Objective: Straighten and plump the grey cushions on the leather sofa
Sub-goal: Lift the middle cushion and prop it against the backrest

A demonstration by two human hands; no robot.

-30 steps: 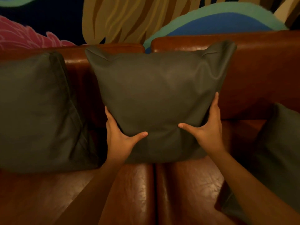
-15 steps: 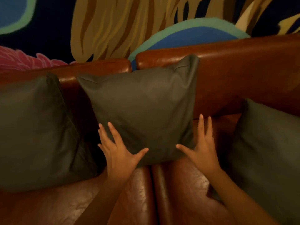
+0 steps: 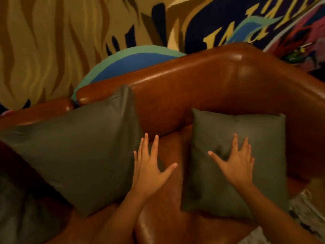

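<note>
On the brown leather sofa [image 3: 202, 88], a grey cushion [image 3: 79, 148] leans upright against the backrest at centre left. A second grey cushion [image 3: 249, 191] lies flatter on the seat in the right corner. My right hand [image 3: 233, 162] rests flat on this cushion's upper middle, fingers spread, with a dent beside the palm. Over the seat between the two cushions is my left hand [image 3: 149, 168], fingers spread, its edge next to the right side of the leaning cushion. Neither hand grips anything. A third grey cushion [image 3: 19, 213] shows partly at the bottom left.
A colourful painted wall [image 3: 88, 32] rises behind the sofa. The sofa's right arm [image 3: 302, 110] curves around the corner cushion. A pale patterned fabric [image 3: 304, 213] lies at the lower right past the seat's edge.
My view has swung right. Both hands have left the middle cushion: the right one now presses the corner cushion and the left one has moved off the middle cushion's right side.
</note>
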